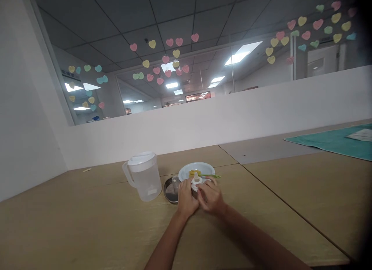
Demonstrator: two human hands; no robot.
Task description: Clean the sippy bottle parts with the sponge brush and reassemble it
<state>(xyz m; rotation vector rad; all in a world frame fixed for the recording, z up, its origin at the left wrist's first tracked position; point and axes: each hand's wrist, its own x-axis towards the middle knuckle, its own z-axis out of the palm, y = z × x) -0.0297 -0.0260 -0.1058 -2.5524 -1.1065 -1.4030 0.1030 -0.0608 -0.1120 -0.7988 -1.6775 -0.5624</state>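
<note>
1. Room: one white wall (186,124) with a window band above it; heart-shaped notes in three groups on the glass; lit ceiling panels beyond.
2. Surface: one wood-toned table (95,223), seams dividing its top; one grey section at the far right.
3. One teal cloth (334,141), far right, with one pale item (361,135) on it.
4. One clear pitcher (147,183), white-lidded, upright, handle to the left.
5. One white plate (183,172), behind the hands.
6. Hands, two. Left hand (187,197): fingers wrapped around the bottle's left side. Right hand (211,196): fingers bent, tips at the collar; cannot tell whether they pinch it.
7. One round metal dish (168,194), just left of the left hand.
8. One bottle (196,182), between the hands, in front of the plate; white collar, pale teat pointing up, long axis near vertical. Lower body largely hidden.
9. One clear cover (174,181), in the dish.
10. One green handle (213,176), across the plate's rim; yellow material (194,172) on the plate.
</note>
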